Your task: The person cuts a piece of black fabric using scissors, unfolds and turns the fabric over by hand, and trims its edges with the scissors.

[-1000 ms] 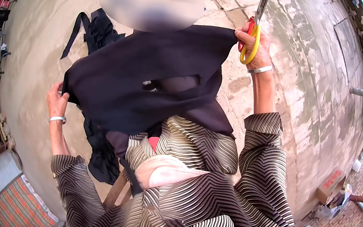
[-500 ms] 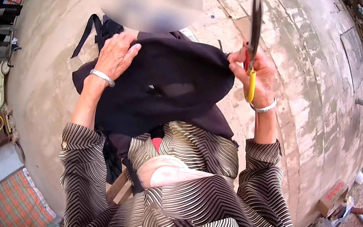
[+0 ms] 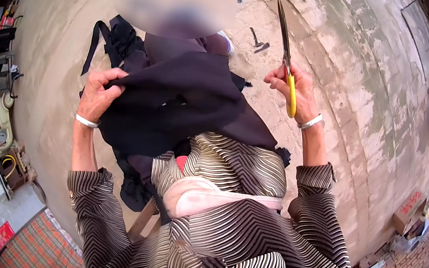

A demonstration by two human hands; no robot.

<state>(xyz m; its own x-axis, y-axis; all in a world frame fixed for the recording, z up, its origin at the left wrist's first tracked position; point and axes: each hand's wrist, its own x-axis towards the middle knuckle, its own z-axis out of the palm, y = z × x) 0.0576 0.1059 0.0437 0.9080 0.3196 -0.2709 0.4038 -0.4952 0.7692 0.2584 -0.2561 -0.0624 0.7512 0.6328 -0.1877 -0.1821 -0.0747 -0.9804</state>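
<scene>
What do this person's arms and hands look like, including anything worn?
The left hand and right hand are ungloved, each with a silvery bangle above it. The left sleeve and right sleeve have dark and cream stripes, stopping partway down the forearms.

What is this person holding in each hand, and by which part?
The left hand pinches the dark cloth by its edge, and the right hand holds the scissors by the handle end, blades pointing away.
</scene>
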